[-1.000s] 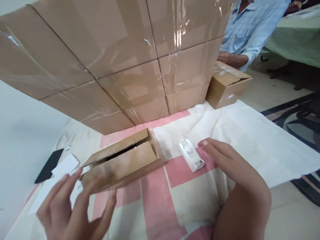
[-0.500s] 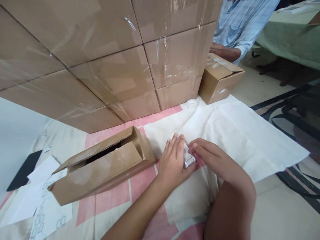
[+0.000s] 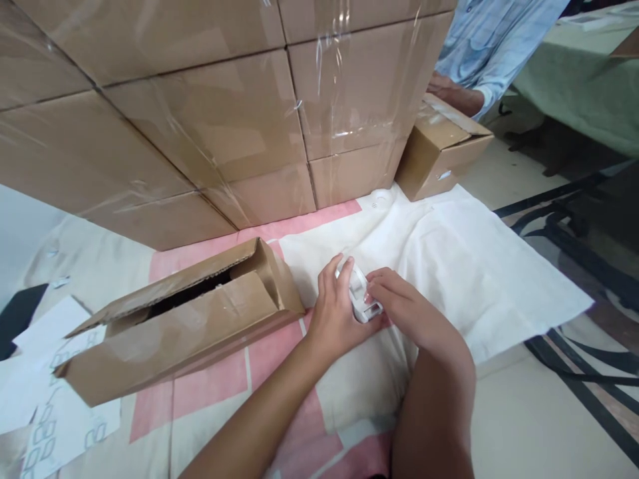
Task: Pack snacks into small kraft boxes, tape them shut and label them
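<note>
In the head view a small white plastic device (image 3: 359,291) with a rounded top and a rectangular opening at its near end is between my two hands; its exact kind is unclear. My left hand (image 3: 335,309) wraps around its left side, fingers over the far edge and thumb under the near end. The fingers of my right hand (image 3: 399,303) are curled and pressed against its right side, their tips partly hidden. Left of my hands lies a long cardboard box (image 3: 194,332) with its top flaps partly open and a dark inside.
Taped cardboard boxes (image 3: 210,126) form a wall ahead. A white round item (image 3: 382,198) lies by it on the white cloth (image 3: 479,266). Another person's hand (image 3: 456,93) is above a smaller carton (image 3: 444,156). Printed white sheets (image 3: 74,399) lie at left.
My left fingers have lifted off the device's top, so more of its rounded shape shows. Both hands keep hold of it. The view has shifted slightly.
</note>
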